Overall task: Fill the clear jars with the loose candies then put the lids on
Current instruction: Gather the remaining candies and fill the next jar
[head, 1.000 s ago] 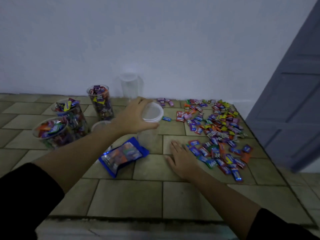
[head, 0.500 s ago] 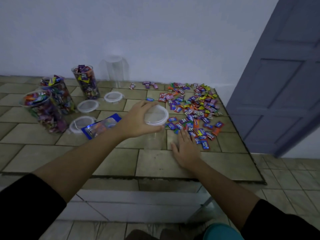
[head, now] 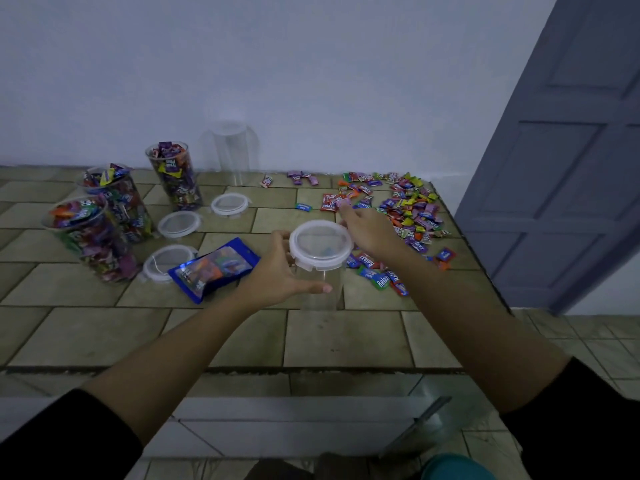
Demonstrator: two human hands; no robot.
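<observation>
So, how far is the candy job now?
Done: three filled jars, though their lids lie on the table. In hand: the left hand grips a closed, apparently empty jar; the right hand is at its lid. Left: that jar, the empty jar by the wall, the loose candies, every lid.

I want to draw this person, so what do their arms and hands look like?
Black sleeves, the left sleeve and the right sleeve, stop near the elbows, leaving the forearms bare. The left grip and the right grip are bare hands: no gloves, rings, watch or bracelets show.
</observation>
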